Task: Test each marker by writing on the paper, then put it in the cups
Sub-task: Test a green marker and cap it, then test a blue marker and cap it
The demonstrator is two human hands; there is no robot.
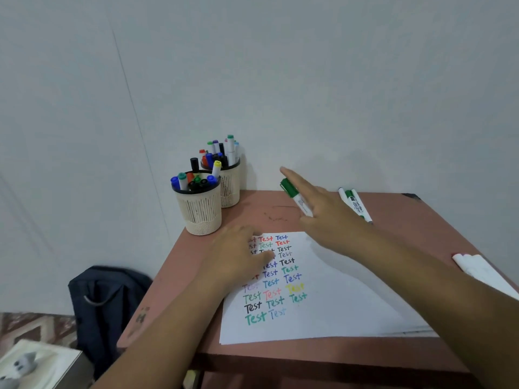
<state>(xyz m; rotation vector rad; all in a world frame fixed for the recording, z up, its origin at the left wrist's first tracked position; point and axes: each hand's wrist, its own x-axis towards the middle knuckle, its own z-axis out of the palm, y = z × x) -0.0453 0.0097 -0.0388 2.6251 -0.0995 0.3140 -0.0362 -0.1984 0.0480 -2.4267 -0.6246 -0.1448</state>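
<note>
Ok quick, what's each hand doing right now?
Left hand: open, resting flat on the paper.
Right hand: holding a green marker, index finger stretched out.

Left hand (243, 254) covers upper-left words on paper (337, 293); several read only in part. Right hand (325, 211) blurred; grip on green marker (297, 199) unclear, barrel's lower end hidden. Print on loose markers (355, 204) too small to read. White object (483, 272) cut by right edge. Marker bodies hidden inside cups (200, 211).
</note>
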